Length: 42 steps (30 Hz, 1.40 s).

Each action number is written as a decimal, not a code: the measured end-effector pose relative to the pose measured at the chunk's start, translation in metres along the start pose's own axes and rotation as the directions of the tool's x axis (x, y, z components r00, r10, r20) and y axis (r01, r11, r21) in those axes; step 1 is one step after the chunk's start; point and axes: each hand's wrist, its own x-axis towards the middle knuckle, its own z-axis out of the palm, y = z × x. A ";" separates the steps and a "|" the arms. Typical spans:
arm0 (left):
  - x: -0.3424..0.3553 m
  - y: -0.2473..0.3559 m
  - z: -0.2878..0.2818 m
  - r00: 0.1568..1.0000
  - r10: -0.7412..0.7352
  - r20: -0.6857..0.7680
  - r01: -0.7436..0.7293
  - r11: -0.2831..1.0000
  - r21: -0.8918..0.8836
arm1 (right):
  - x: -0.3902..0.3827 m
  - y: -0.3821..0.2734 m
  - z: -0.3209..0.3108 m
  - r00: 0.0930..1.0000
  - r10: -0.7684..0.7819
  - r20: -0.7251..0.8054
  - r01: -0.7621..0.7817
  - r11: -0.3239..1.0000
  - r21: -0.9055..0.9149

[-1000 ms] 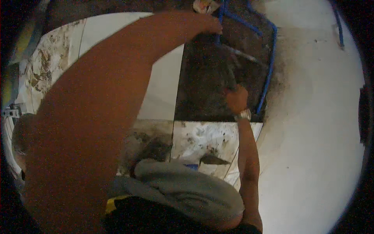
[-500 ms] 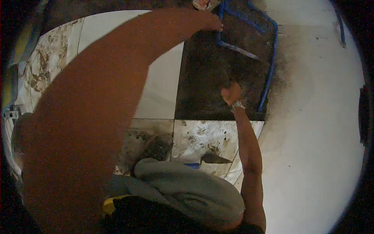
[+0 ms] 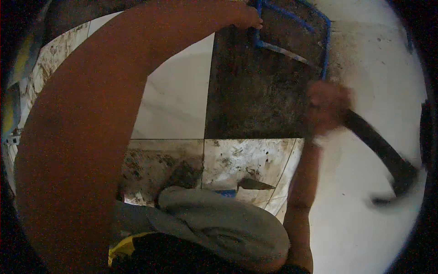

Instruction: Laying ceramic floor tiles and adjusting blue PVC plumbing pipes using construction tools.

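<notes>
My right hand (image 3: 329, 107) is closed round the handle of a hammer (image 3: 378, 144), to the right of a dark square opening (image 3: 255, 100) in the tiled surface. The hammer's dark head points toward the lower right and is smeared by motion. At the top, my left hand (image 3: 246, 17) is closed beside a bent blue tube (image 3: 258, 36); what its fingers hold is hidden. That tube and further blue tubing (image 3: 328, 43) frame the far right part of the dark area.
White tiles (image 3: 175, 100), some smeared with dark dirt, surround the opening. A pointed trowel (image 3: 255, 184) with a blue handle (image 3: 226, 193) lies near my grey-clothed knee (image 3: 219, 214). On the right stands a pale wall (image 3: 365, 228).
My right hand has moved right, from over the dark area toward the pale wall, and the hammer now shows plainly. My left hand has shifted slightly up.
</notes>
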 end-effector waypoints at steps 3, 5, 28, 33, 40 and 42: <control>0.003 0.001 -0.007 0.994 -0.111 0.018 0.112 0.991 -0.078 | -0.044 0.093 0.037 0.728 0.563 0.391 -0.063 0.623 -0.779; 0.000 -0.004 -0.028 0.986 -0.166 0.025 0.167 0.982 -0.084 | -0.071 0.130 0.033 0.835 0.345 0.430 0.259 0.443 -0.859; -0.001 -0.007 -0.032 0.945 -0.300 0.128 0.323 0.920 -0.224 | -0.059 0.104 0.017 0.804 0.466 0.370 -0.144 0.756 -0.639; 0.009 -0.002 -0.016 0.989 -0.093 0.110 0.092 0.996 0.016 | -0.003 -0.009 -0.021 0.935 -0.138 0.326 0.354 0.402 -0.845; -0.008 0.008 -0.035 0.972 -0.232 0.031 0.234 0.962 -0.143 | -0.038 0.084 0.046 0.871 0.312 0.379 0.082 0.669 -0.739; -0.005 0.014 -0.049 0.951 -0.287 0.116 0.307 0.926 -0.222 | -0.061 0.131 0.049 0.744 0.410 0.528 0.309 0.489 -0.815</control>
